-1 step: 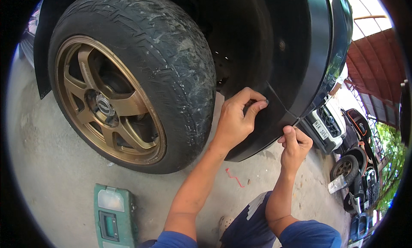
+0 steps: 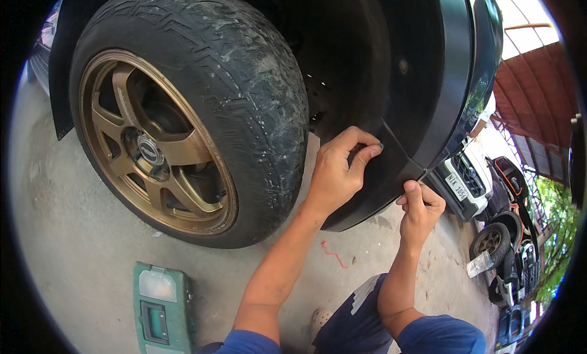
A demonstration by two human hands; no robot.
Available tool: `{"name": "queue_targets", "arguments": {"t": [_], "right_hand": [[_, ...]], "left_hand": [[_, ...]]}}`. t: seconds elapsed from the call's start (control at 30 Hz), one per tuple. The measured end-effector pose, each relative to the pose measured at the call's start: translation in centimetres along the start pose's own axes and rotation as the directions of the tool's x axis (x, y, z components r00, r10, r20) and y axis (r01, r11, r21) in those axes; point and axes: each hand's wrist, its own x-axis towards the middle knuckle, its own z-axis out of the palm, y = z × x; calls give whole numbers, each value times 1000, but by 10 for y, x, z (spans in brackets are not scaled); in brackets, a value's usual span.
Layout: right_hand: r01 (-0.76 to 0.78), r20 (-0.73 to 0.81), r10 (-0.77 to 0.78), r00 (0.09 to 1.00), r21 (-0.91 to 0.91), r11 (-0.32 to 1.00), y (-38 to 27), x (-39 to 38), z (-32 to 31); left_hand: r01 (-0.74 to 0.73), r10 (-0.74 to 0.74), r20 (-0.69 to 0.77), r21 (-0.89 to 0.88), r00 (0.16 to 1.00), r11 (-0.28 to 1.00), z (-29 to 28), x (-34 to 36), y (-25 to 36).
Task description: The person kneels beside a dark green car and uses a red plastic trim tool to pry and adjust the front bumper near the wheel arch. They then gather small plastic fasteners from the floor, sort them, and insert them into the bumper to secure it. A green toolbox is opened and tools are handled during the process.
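Observation:
My left hand is closed in a pinch at the inner face of the black wheel-arch trim. A small dark piece shows at the fingertips; its kind is too small to make out. Lower and to the right, my right hand grips the bumper's lower edge, thumb on top and fingers curled beneath. Just above that thumb, a seam runs slantwise between the trim and the bumper. Left of both hands stands the tyre with its bronze spoked wheel.
A green toolbox lies on the concrete floor at the lower left. A thin red strip is on the floor below the bumper. Parked vehicles, among them a white one, and a clear container stand at the right.

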Motion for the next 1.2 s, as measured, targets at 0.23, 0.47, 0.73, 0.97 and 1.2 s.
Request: {"name": "queue_targets", "arguments": {"t": [0.23,0.47,0.73,0.97,1.2], "right_hand": [[3,-15,-3,1000,-17,1000,0,-1,0],[7,-18,-7,1000,-37,999,1,-1,-1],[2,-19,-2,1000,-8,1000,2,-1,0],[6,-22,-7,1000,-10,1000,2,-1,1],[17,-19,-17,1000,5,1000,2,-1,1]], "left_hand": [[-144,142,28,109,989,984,-6,-1,3],[-171,161,91,115,983,979,-10,2,8],[-198,178,147,134,973,971,-15,9,2],[-163,116,180,277,977,947,-9,10,5],[-96,9,299,279,954,956,-18,15,14]]}}
